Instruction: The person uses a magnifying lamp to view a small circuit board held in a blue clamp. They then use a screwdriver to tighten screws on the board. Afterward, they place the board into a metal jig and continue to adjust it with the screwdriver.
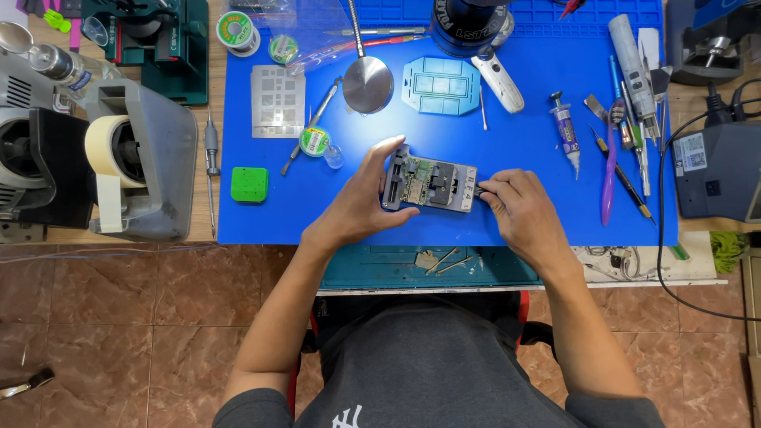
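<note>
fixture: grey metal clamp jig [429, 184] on the blue mat [507, 143], small green circuit board seated in it
left hand [361, 198]: my fingers wrapped round its left end
right hand [519, 208]: fingertips pinching its right edge

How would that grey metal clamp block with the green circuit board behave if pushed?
The grey metal clamp block looks solid, so probably heavy for its size. Flat on the blue mat, it likely slides, not rolls. Both hands steady it.
</note>
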